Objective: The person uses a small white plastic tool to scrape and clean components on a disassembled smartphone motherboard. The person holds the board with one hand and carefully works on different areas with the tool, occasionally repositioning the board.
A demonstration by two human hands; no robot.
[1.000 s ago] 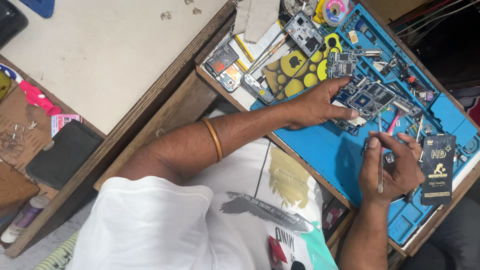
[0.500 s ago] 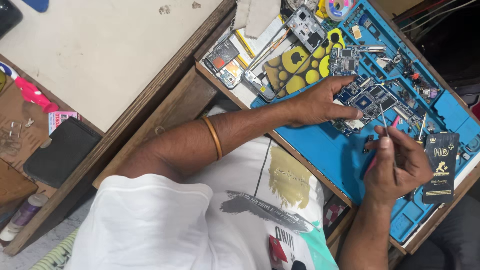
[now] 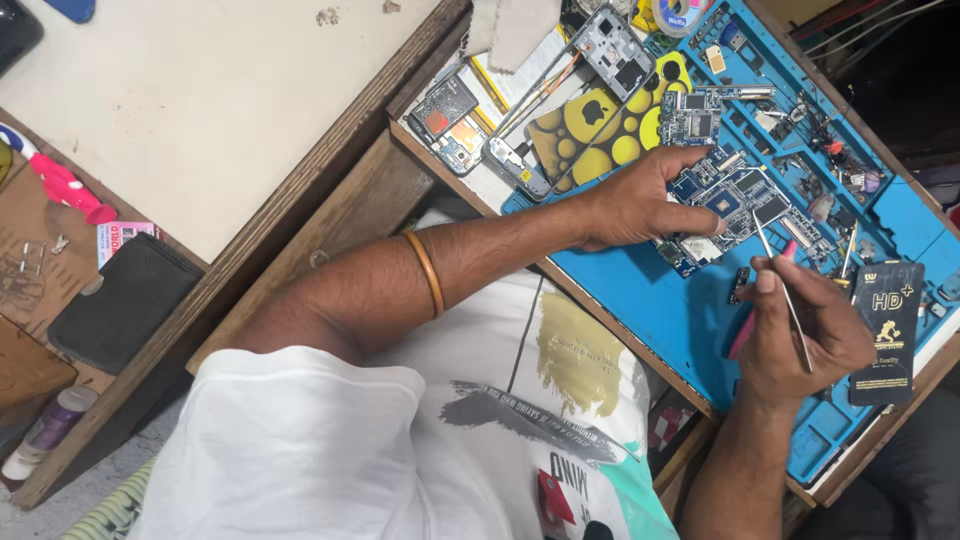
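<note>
Head view: the blue circuit board (image 3: 735, 205) lies flat on the blue work mat (image 3: 640, 290) on the table, pinned under the spread fingers of the left hand (image 3: 635, 205), which press on its near edge without closing around it. The board is judged light, stiff and fragile, best held by its bare edges, clear of the chips. The right hand (image 3: 805, 335), wrist bent inward, has its fingers closed on thin metal tweezers (image 3: 780, 285), tip angled down to the board's lower right part.

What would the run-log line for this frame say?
left hand: pressing down circuit board | right hand: holding tweezers, tip at board | surface: blue work mat
</note>
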